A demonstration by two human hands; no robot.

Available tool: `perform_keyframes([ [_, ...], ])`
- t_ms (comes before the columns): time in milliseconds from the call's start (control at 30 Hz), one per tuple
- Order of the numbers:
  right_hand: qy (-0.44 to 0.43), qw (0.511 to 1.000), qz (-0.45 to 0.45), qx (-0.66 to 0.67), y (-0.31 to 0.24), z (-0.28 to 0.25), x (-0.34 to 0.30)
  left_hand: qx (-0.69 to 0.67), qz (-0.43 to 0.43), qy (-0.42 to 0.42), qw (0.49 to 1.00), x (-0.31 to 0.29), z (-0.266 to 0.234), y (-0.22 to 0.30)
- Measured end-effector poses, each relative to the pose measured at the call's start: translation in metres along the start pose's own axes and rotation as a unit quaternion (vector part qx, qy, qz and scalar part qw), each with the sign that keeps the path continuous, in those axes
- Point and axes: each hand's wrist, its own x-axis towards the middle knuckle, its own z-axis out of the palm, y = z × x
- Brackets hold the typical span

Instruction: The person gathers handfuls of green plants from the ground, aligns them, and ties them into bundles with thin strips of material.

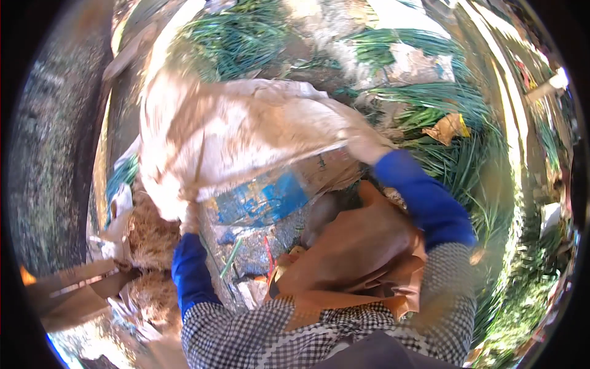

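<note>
A large, pale, dirt-stained sack (246, 135) is spread across the middle of the view, above the ground (55, 154); it is held up at two places by the hands. The right arm, in a blue sleeve (424, 197) under a checked shirt (276, 338), is stretched up and forward from the lower right; the right hand (369, 147) is closed on the sack's right edge, its fingers lost in glare. The left arm is raised more steeply from the lower edge; the left hand (189, 212) is bunched tight on a gathered fold at the sack's lower left corner. A blue printed patch (264, 197) is seen on the underside of the sack, between the two arms; below it an orange-brown cloth (350, 252) is draped just in front of the chest. Bundles of green onion leaves (430, 104) are laid beyond the sack's far and right edges, close against it; more greens (239, 37) lie past its top edge. Clumps of dry straw-like fibre (147, 237) are set just beside the left hand; a brown dry leaf (447, 128) rests on the greens near the right hand. Open room is seen along the bare ground at the left.
</note>
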Motion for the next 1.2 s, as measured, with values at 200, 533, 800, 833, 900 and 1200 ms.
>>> perform_keyframes([
  [200, -0.012, 0.993, 0.055, -0.103, 0.043, 0.055, 0.073, -0.798, -0.168, -0.038, 0.578, 0.068, -0.08, 0.039],
  [533, -0.134, 0.99, -0.002, 0.043, 0.122, 0.131, -0.058, -0.718, -0.113, -0.128, 0.675, 0.008, -0.115, 0.128],
  [800, 0.183, 0.945, 0.152, 0.224, 0.147, -0.067, -0.225, -0.872, 0.203, -0.156, 0.418, 0.064, -0.14, 0.073],
  [833, 0.29, 0.893, 0.28, 0.2, 0.136, -0.085, -0.276, -0.892, 0.163, -0.174, 0.384, 0.082, -0.164, 0.037],
  [900, 0.425, 0.79, 0.401, 0.185, 0.159, -0.075, -0.396, -0.938, 0.097, -0.129, 0.307, 0.108, -0.2, -0.011],
  [1200, 0.408, 0.581, 0.704, 0.013, 0.207, 0.031, -0.605, -0.969, 0.003, 0.102, 0.223, 0.163, -0.335, -0.251],
])
